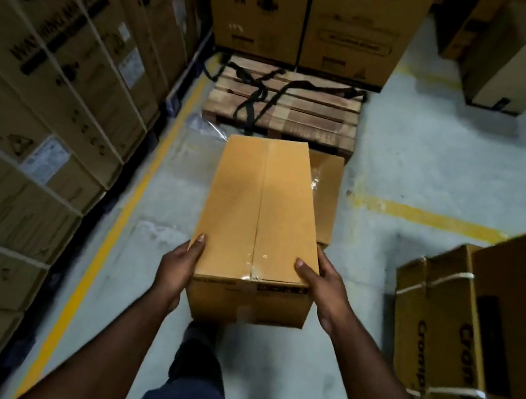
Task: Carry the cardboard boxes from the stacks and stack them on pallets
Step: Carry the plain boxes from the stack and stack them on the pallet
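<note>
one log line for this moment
phase: carry | left hand: holds box | right hand: holds box | pallet: ahead, straps on it

Two bare forearms reaching forward and down, roughly parallel. Left hand (181,264) clasping the near left edge of a cardboard box (260,219), thumb lying on top, fingers hidden along the side. Right hand (322,281) mirroring it on the near right edge, thumb on top. Wrists nearly straight.
</note>
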`<move>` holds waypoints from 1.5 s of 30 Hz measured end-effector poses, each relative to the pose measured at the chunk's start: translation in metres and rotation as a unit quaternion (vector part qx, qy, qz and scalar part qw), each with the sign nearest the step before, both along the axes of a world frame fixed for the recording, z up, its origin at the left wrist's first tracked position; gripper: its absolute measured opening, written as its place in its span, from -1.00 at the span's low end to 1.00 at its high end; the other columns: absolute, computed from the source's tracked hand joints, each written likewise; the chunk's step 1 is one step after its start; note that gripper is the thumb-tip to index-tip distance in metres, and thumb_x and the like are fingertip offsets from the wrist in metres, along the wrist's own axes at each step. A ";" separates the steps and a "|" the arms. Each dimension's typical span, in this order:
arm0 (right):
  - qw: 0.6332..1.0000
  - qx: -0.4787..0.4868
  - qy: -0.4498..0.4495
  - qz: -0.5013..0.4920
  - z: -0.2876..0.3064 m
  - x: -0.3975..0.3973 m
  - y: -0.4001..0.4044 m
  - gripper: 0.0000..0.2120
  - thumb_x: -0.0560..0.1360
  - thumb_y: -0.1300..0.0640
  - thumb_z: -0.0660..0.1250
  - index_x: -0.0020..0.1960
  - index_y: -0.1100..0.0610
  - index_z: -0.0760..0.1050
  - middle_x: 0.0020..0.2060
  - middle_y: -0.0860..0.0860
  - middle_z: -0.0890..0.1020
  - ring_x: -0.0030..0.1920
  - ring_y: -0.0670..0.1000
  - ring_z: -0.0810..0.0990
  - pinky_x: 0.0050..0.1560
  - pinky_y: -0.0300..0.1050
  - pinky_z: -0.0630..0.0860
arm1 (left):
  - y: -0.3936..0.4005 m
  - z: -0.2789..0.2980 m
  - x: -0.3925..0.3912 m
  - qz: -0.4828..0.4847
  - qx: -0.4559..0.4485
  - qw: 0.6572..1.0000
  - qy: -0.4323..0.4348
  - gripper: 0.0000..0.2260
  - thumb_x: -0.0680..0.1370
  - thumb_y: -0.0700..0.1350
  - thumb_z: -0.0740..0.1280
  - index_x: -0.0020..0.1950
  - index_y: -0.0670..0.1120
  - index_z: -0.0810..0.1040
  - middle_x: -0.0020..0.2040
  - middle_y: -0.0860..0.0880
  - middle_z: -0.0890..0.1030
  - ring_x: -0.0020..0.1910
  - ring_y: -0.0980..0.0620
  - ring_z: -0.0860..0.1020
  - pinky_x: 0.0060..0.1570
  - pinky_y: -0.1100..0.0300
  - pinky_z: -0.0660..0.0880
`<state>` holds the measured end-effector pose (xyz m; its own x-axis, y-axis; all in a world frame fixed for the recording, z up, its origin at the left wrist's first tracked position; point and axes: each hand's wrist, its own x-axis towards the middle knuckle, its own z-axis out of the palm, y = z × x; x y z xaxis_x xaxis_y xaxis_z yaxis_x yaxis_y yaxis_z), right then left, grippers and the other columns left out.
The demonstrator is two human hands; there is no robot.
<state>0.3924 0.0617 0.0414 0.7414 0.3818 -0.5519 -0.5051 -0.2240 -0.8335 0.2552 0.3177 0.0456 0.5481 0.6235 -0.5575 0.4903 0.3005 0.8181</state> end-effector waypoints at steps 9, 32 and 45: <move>0.996 -0.003 -0.081 -0.024 0.095 -0.136 -0.186 -0.42 0.56 0.16 0.48 0.39 -0.36 0.43 0.20 -0.31 0.64 0.27 -0.15 0.61 0.21 -0.18 0.57 | -0.187 0.046 -0.140 -0.106 0.029 0.993 -0.033 -0.56 0.66 0.19 0.29 0.52 0.13 0.38 0.31 0.01 0.59 0.23 -0.05 0.58 0.19 -0.11 0.60; 0.991 -0.029 -0.124 -0.048 0.132 -0.462 -0.509 -0.30 0.52 0.13 0.52 0.57 -0.16 0.34 0.27 -0.23 0.58 0.24 -0.23 0.57 0.31 -0.15 0.55 | -0.497 0.066 -0.461 -0.113 0.022 0.988 -0.104 -0.57 0.64 0.20 0.30 0.51 0.16 0.43 0.30 0.08 0.62 0.27 -0.01 0.59 0.29 -0.11 0.54; 0.983 0.050 -0.168 -0.049 0.150 -0.522 -0.784 -0.35 0.53 -0.03 0.51 0.54 -0.26 0.35 0.49 -0.18 0.47 0.45 -0.13 0.46 0.45 -0.04 0.45 | -0.778 0.142 -0.521 -0.062 0.152 0.974 -0.155 -0.63 0.69 0.00 0.30 0.51 0.09 0.45 0.25 0.08 0.63 0.20 0.04 0.60 0.23 -0.03 0.55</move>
<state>-0.1293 -0.7224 0.1917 0.9115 0.3389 -0.2330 -0.2127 -0.0963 -0.9724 -0.2654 -0.4607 0.1879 0.7420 0.6527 -0.1530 0.2220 -0.0239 0.9748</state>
